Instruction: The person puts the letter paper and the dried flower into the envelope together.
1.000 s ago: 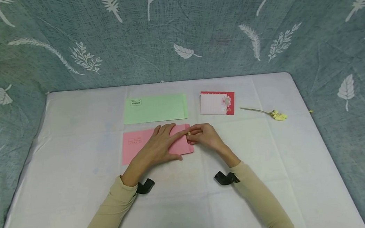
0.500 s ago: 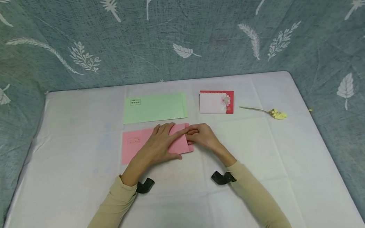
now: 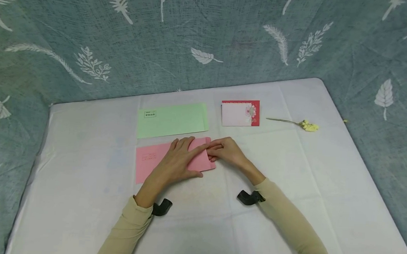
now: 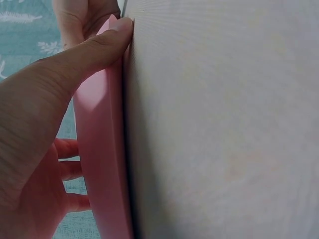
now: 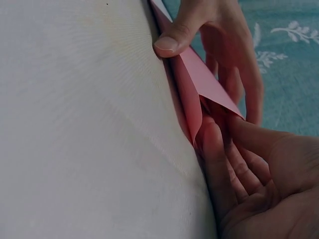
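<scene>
You are pressing your left hand [image 3: 177,162] flat, fingers spread, on the pink envelope [image 3: 152,159] lying mid-counter [image 3: 291,179]. Your right hand [image 3: 228,152] is pinching its open end. A leaf-print cloth [image 3: 230,35] is hanging behind the white-covered counter.

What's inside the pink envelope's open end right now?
The right hand's fingers reach into the open end of the pink paper envelope, which the left hand presses flat on the white tablecloth. Any contents deeper in are covered by paper.
</scene>
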The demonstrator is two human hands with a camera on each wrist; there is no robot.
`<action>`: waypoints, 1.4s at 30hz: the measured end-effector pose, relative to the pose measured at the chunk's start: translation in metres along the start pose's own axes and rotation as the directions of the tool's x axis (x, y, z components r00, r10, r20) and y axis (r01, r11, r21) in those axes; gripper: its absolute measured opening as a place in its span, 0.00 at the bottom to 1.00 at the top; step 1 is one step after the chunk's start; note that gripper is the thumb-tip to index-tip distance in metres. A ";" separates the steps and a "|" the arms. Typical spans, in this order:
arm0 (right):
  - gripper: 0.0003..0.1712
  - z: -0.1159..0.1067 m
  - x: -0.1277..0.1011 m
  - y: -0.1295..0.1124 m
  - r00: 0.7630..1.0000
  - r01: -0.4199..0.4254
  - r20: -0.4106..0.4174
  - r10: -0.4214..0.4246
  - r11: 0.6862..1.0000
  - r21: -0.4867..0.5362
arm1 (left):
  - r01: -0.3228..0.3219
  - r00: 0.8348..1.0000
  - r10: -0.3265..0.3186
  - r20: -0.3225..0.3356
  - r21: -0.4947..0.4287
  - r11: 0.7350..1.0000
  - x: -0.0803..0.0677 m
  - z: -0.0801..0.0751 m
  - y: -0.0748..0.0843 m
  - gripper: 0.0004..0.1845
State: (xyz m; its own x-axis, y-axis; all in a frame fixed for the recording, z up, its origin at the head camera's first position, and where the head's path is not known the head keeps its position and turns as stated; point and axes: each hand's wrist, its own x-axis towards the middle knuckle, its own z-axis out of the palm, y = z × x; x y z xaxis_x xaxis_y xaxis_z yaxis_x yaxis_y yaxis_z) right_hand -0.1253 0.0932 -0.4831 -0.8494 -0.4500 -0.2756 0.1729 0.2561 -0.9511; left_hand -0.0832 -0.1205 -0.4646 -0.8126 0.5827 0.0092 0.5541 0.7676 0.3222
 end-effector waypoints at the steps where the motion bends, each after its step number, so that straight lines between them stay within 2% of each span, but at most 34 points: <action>1: 0.17 0.001 0.001 0.000 1.000 0.001 0.001 -0.001 1.000 -0.008 | 0.002 1.000 -0.002 0.001 0.004 1.000 0.000 0.000 0.000 0.50; 8: 0.18 0.004 0.002 -0.003 1.000 -0.005 0.005 0.005 0.999 -0.054 | 0.011 1.000 -0.011 0.010 0.008 1.000 -0.001 0.000 0.000 0.51; 15: 0.17 -0.002 -0.002 -0.003 0.999 0.005 0.036 -0.002 0.997 -0.077 | 0.010 1.000 -0.010 0.007 -0.001 1.000 -0.001 0.001 -0.001 0.50; 21: 0.17 -0.007 -0.003 -0.003 0.998 0.006 0.062 -0.003 0.998 -0.061 | 0.026 0.999 -0.026 0.030 -0.019 0.999 -0.001 -0.002 -0.002 0.50; 27: 0.16 -0.012 -0.004 -0.007 0.997 -0.026 0.071 0.027 0.999 -0.028 | 0.046 0.997 -0.043 0.068 -0.037 0.998 0.000 -0.004 -0.001 0.49; 35: 0.16 -0.022 -0.006 -0.010 0.996 -0.051 0.069 0.054 0.998 -0.037 | 0.027 0.998 -0.026 0.056 -0.033 0.999 -0.001 -0.003 -0.002 0.49; 42: 0.17 -0.033 -0.009 -0.013 0.998 -0.042 0.046 0.044 0.998 -0.051 | 0.061 0.994 -0.057 0.088 -0.044 0.997 -0.002 -0.007 0.000 0.51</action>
State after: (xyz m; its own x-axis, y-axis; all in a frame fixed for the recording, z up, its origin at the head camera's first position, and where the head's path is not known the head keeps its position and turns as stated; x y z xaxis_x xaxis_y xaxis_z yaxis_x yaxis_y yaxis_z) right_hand -0.1365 0.1218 -0.4642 -0.8169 -0.4775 -0.3235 0.1823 0.3182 -0.9303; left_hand -0.0834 -0.1237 -0.4578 -0.8240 0.5590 -0.0926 0.4947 0.7894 0.3635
